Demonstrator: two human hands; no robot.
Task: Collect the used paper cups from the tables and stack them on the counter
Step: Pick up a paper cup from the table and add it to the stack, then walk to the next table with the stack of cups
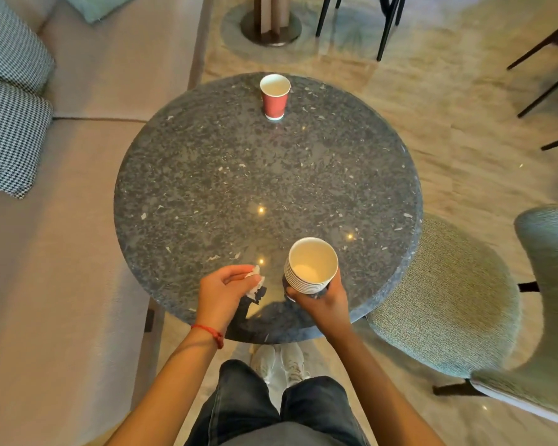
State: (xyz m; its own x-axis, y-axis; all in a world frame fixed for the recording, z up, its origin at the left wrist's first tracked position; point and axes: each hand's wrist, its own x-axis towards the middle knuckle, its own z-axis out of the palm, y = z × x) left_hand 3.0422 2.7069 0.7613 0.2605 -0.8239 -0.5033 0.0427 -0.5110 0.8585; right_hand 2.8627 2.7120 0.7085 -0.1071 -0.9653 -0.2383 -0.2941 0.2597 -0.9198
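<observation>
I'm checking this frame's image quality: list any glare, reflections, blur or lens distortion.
Head view: small warm light spots glare on the polished round dark stone table; its near edge mirrors the left hand holding a crumpled white tissue; wide-angle bending curves the beige sofa; the red paper cup and stacked cups are sharp.

Warm indoor light, small glints on the polished table (207,175), wide-angle edge warping.

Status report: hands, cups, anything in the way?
Right hand grips cup stack. Left hand pinches crumpled napkin. Red cup upright at table's far edge. Path clear.
</observation>
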